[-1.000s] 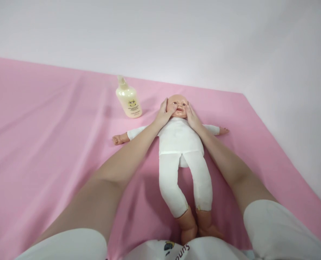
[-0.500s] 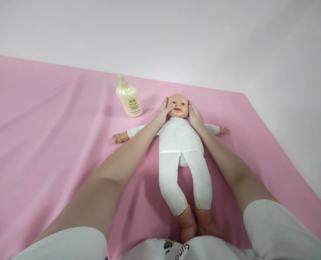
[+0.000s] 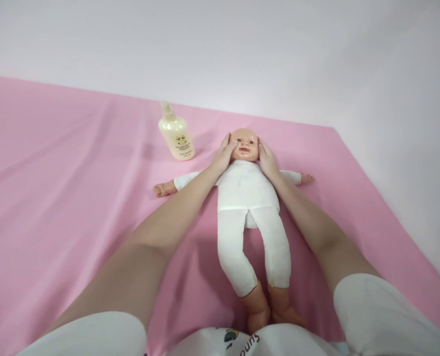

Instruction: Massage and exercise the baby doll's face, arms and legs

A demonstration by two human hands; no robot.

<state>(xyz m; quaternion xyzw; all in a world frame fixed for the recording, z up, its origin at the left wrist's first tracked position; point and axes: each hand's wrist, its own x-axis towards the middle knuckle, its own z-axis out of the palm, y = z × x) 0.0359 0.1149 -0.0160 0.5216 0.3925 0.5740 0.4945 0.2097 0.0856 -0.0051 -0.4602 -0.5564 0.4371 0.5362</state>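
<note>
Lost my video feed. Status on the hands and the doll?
Left hand and right hand cup the doll's head, one per cheek. Doll flat on its back on pink sheet. Lotion bottle stands apart, clear of both arms.

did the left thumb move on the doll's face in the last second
Yes. The left hand has drawn its thumb outward from beside the mouth of the doll to the cheek edge, toward the bottle, which has stayed put.

1. My left hand [image 3: 224, 154] and right hand [image 3: 267, 159] flank the doll [image 3: 246, 198], so its head is closed in on both sides.
2. Left of the doll's head, the cream bottle [image 3: 176, 133] stands near, narrowing that side.
3. Beyond the doll's head, bare pink sheet [image 3: 57, 173] lies open.
4. Left of the doll, the sheet is wide and bare; right of it, a narrower strip.
</note>
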